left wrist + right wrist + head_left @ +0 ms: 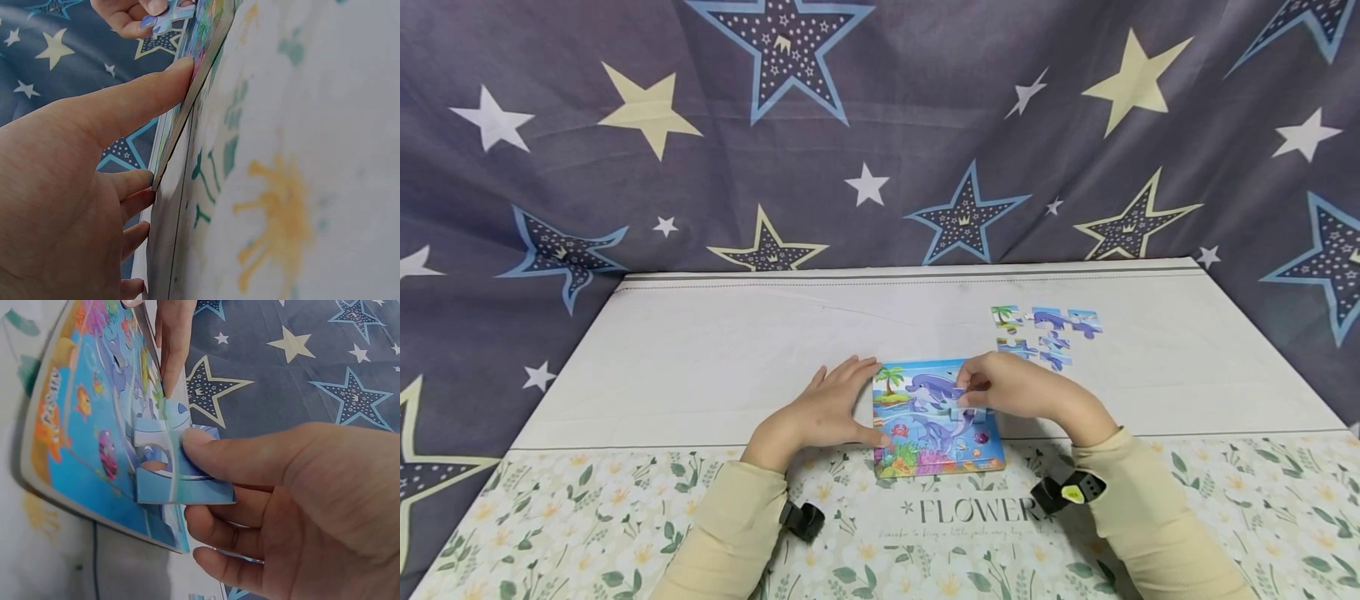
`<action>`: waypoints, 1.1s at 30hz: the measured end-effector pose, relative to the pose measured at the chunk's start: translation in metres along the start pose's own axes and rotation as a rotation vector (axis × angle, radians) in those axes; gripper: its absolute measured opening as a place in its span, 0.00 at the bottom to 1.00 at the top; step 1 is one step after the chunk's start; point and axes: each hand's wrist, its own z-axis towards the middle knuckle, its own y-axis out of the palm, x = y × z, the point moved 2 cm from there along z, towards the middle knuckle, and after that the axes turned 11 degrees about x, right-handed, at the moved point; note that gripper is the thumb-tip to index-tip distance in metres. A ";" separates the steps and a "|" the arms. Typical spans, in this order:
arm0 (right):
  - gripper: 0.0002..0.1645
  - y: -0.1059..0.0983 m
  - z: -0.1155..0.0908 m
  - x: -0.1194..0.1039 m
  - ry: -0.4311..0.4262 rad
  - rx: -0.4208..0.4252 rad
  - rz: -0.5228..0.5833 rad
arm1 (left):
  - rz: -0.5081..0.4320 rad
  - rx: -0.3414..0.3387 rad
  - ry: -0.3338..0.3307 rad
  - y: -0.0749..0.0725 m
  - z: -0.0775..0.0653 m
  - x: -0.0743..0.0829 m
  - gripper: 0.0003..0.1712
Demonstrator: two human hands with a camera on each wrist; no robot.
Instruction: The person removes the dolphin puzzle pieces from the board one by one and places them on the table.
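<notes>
A dolphin jigsaw board (910, 458) lies in front of me, with a palm tree, dolphins, a crab and coral in its picture. Between thumb and fingers, my right hand (1011, 383) pinches a blue jigsaw piece (187, 484) over the board's right side. In the right wrist view this piece is tilted up from the picture and shows a rounded notch. My left hand (820, 412) spreads along the board's left edge, its thumb (156, 90) touching the lower left part and its fingertips by the upper left corner. Their fingers look nearly straight.
Several loose jigsaw pieces (1052, 321) lie on the white cloth (760, 350) behind my right hand. A floral cloth (647, 525) with lettering covers the near side. At the back hangs a dark star-patterned curtain (917, 142).
</notes>
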 end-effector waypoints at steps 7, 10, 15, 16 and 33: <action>0.03 -0.009 -0.003 0.000 -0.018 0.026 0.001 | -0.005 -0.002 -0.001 0.000 0.000 0.000 0.63; 0.03 -0.013 -0.004 0.001 -0.010 0.042 -0.010 | -0.004 0.002 0.000 0.000 0.000 0.000 0.63; 0.05 -0.021 -0.006 0.004 0.008 0.083 -0.047 | -0.009 -0.001 -0.004 0.000 0.000 0.000 0.63; 0.05 -0.023 -0.007 0.005 0.011 0.094 -0.051 | -0.010 -0.001 -0.005 0.000 0.000 0.000 0.63; 0.05 -0.056 -0.020 0.026 0.054 0.232 -0.063 | -0.002 0.000 -0.004 -0.001 -0.001 0.001 0.63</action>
